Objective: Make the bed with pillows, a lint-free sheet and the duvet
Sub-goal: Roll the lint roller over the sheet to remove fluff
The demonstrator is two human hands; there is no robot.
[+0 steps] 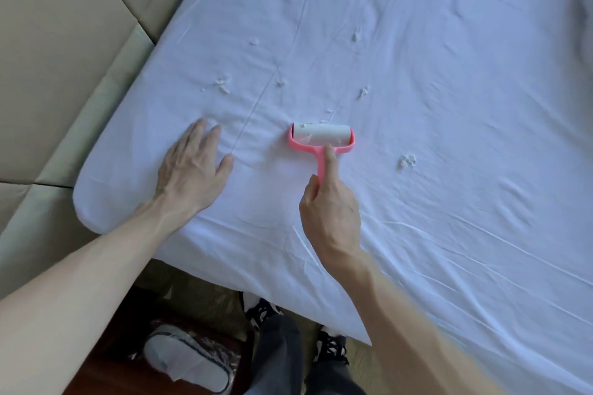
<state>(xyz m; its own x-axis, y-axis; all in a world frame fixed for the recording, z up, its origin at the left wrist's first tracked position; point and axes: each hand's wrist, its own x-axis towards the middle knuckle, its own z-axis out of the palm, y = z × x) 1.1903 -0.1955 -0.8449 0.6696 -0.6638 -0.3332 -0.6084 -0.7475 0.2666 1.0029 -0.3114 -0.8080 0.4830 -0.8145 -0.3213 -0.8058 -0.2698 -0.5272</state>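
Beige padded panels (pixel 64 42) run along the left of the scene, touching the edge of the bed. Near and to the left, on a dark wooden surface below the mattress corner, lies a white slipper (pixel 186 359) in a clear wrapper. The white sheet (pixel 465 112) is spread across the mattress, creased, and fills the middle and right of the view. The person's left hand (pixel 192 170) rests flat on the sheet near the left corner, fingers straight and spread, holding nothing. Just beyond its fingertips sits a cluster of white lint tufts (pixel 223 85). To the right of that hand the pink lint roller (pixel 321 138) stands with its white roll on the sheet, scraps of lint stuck to it. The right hand (pixel 330 208) grips the roller's pink handle from the near side, index finger stretched along the handle towards the roll. More tufts lie scattered farther off and to the right of the roller. Near the bottom edge, dark trouser legs and black-and-white shoes (pixel 332 346) show beside the bed.
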